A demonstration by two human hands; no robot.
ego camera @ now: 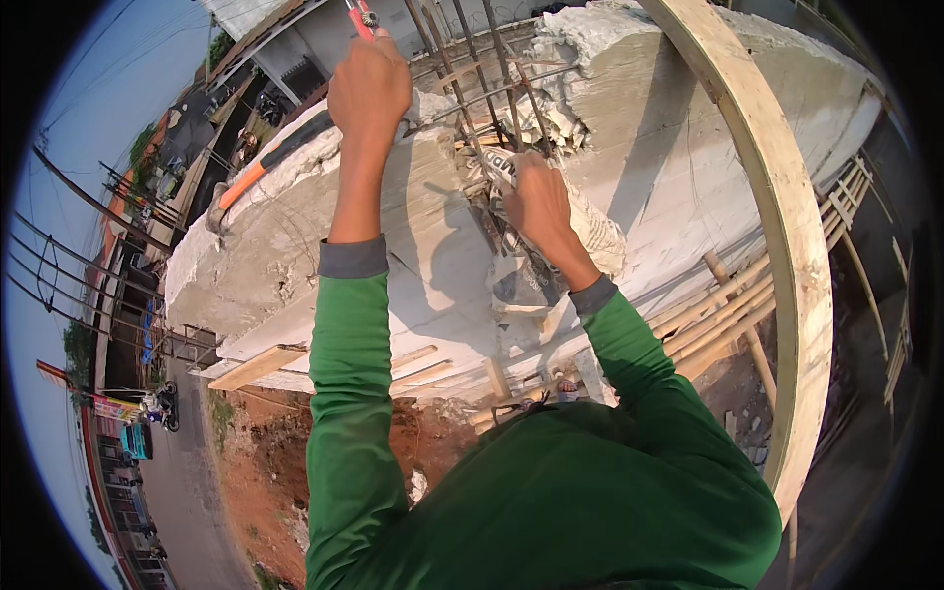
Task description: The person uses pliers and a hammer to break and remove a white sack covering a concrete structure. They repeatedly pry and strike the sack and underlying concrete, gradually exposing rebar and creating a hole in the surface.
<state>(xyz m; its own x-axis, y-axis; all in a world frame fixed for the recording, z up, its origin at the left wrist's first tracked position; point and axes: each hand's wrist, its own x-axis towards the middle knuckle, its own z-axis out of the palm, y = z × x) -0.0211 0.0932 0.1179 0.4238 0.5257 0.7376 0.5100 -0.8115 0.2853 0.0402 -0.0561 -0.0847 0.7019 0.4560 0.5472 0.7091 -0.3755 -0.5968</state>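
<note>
Raised at the top of the head view, my left hand [371, 81] grips a red-handled tool [361, 21], possibly pliers or pincers; its far end runs out of the picture. My right hand [540, 198] is closed on a printed cement sack [594, 228], which lies crumpled in the gap of a broken concrete wall. Upright steel reinforcing bars [479, 81] rise from this gap, just beyond my right hand. A hammer with an orange and black handle [247, 184] rests on the wall's rough top, left of my left forearm.
A long timber board [793, 221] curves down the right side. Bamboo poles [715, 310] lie below the wall at the right. Broken concrete [627, 37] edges the wall top. Bare rebar [81, 273] juts out at the left. Far below are red soil [258, 457] and a road [177, 487].
</note>
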